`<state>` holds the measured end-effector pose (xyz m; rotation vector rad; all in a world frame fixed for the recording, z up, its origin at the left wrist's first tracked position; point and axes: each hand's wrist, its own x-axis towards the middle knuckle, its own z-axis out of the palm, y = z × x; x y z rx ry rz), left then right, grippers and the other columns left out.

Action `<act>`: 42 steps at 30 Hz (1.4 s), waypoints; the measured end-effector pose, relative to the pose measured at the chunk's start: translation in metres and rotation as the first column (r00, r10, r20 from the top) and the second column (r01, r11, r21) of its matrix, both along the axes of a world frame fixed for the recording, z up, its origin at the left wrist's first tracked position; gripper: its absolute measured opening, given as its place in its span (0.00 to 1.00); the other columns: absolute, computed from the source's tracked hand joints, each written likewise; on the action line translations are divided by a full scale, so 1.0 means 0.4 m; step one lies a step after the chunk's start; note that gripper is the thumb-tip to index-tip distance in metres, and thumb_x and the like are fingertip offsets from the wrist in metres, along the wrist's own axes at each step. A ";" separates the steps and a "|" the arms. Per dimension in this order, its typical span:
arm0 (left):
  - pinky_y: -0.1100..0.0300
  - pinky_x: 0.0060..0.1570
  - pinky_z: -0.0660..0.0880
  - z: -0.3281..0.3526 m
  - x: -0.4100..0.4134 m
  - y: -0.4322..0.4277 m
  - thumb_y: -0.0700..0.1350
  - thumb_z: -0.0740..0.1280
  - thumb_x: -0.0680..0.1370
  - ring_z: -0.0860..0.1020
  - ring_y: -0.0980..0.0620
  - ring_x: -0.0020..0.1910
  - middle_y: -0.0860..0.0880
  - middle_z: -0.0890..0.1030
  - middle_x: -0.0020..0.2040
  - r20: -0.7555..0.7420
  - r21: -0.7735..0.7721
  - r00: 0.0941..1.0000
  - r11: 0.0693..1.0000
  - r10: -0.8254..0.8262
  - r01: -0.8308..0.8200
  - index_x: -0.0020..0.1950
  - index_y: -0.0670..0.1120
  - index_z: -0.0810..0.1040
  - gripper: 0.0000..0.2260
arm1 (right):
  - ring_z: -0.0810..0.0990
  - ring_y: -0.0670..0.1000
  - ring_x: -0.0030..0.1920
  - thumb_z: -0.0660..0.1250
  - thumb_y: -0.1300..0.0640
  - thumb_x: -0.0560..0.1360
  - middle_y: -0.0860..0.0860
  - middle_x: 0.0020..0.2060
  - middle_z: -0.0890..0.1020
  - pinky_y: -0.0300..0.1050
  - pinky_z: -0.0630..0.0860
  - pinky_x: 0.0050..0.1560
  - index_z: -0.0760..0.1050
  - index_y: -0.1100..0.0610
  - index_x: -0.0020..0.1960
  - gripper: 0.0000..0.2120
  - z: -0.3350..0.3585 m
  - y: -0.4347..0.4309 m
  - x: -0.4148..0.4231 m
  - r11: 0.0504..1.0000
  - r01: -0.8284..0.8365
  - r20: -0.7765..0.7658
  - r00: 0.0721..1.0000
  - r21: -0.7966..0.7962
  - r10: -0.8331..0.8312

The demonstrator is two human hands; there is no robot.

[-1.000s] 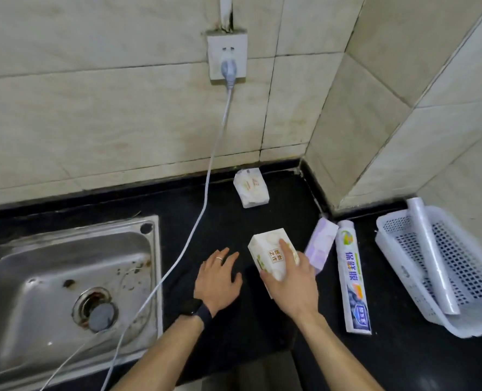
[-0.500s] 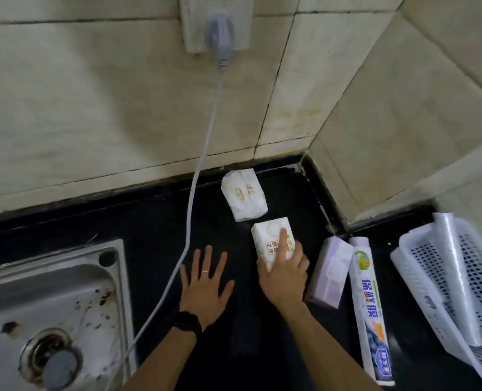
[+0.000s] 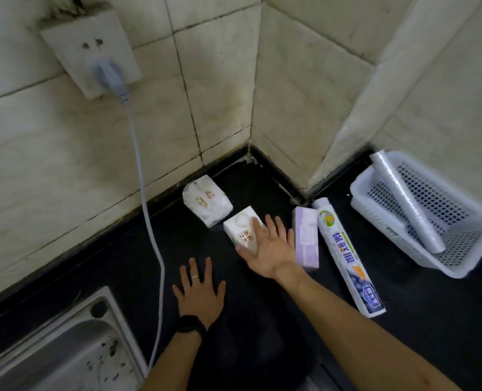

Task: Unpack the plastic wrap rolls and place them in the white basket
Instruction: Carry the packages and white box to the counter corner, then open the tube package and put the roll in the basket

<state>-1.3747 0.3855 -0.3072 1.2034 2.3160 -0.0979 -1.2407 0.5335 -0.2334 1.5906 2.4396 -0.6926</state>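
Near the countertop's point(image 3: 262, 320) back corner, we see the right hand point(image 3: 270, 249), fingers spread, lying flat over a white tissue pack point(image 3: 241, 232). The left hand point(image 3: 198, 292) rests palm-down on the bare counter, fingers splayed, grasping nothing. One unpacked plastic wrap roll point(image 3: 406, 204) leans in the white basket point(image 3: 457, 263) at the right edge; a boxed roll point(image 3: 347, 255) lies between basket and purple pack point(image 3: 306, 238).

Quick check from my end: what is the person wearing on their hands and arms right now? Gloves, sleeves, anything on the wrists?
No gloves and no sleeves: both forearms are bare as far as the picture shows. The left hand has a thin, light-coloured ring on one finger and a black band, like a watch or fitness strap, around the wrist. The right hand wears nothing, and its wrist is bare too.
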 end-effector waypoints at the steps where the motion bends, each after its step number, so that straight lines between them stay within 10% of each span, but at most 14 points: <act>1: 0.36 0.74 0.48 0.026 0.005 0.015 0.65 0.49 0.79 0.43 0.40 0.78 0.44 0.45 0.81 0.013 0.007 1.000 1.000 0.013 -0.013 0.80 0.54 0.45 0.32 | 0.45 0.55 0.80 0.53 0.29 0.75 0.53 0.80 0.52 0.58 0.46 0.78 0.47 0.49 0.81 0.41 0.026 -0.007 0.022 0.999 0.033 -0.096 0.995 0.020 -0.031; 6: 0.38 0.71 0.61 0.157 0.102 0.105 0.58 0.64 0.76 0.58 0.40 0.76 0.41 0.64 0.75 -0.024 0.394 0.996 0.916 -0.081 0.084 0.73 0.46 0.64 0.29 | 0.61 0.51 0.77 0.63 0.40 0.78 0.51 0.75 0.67 0.44 0.59 0.74 0.59 0.53 0.78 0.34 0.128 -0.071 0.216 0.963 0.267 -0.377 0.896 0.032 -0.236; 10: 0.41 0.72 0.61 0.225 0.231 0.191 0.58 0.65 0.76 0.56 0.43 0.77 0.43 0.60 0.77 -0.004 0.561 0.975 0.807 -0.221 0.185 0.75 0.48 0.63 0.30 | 0.69 0.49 0.70 0.67 0.45 0.76 0.48 0.70 0.73 0.40 0.65 0.68 0.64 0.51 0.75 0.30 0.158 -0.116 0.384 0.892 0.451 -0.439 0.801 -0.004 -0.407; 15: 0.51 0.75 0.51 0.238 0.379 0.274 0.57 0.64 0.77 0.51 0.44 0.78 0.44 0.54 0.79 0.100 0.531 0.949 0.823 -0.299 0.204 0.77 0.50 0.59 0.31 | 0.73 0.41 0.61 0.68 0.47 0.75 0.43 0.61 0.77 0.32 0.71 0.59 0.68 0.50 0.71 0.26 0.131 -0.125 0.532 0.823 0.566 -0.449 0.725 -0.043 -0.522; 35: 0.47 0.64 0.71 0.148 0.509 0.358 0.51 0.64 0.79 0.61 0.40 0.73 0.44 0.47 0.79 0.105 0.194 0.987 0.976 -0.124 0.102 0.79 0.53 0.52 0.32 | 0.71 0.59 0.64 0.65 0.43 0.78 0.56 0.65 0.69 0.55 0.75 0.58 0.59 0.56 0.73 0.30 -0.061 -0.016 0.596 0.888 0.420 0.049 0.907 -0.190 -0.418; 42: 0.47 0.71 0.63 0.177 0.501 0.362 0.57 0.61 0.79 0.57 0.38 0.75 0.43 0.47 0.80 0.144 0.158 0.979 0.980 -0.144 0.121 0.79 0.52 0.54 0.31 | 0.75 0.51 0.59 0.67 0.46 0.77 0.52 0.60 0.72 0.45 0.74 0.60 0.67 0.55 0.70 0.26 -0.052 -0.059 0.669 0.813 0.457 -0.178 0.822 -0.361 -0.541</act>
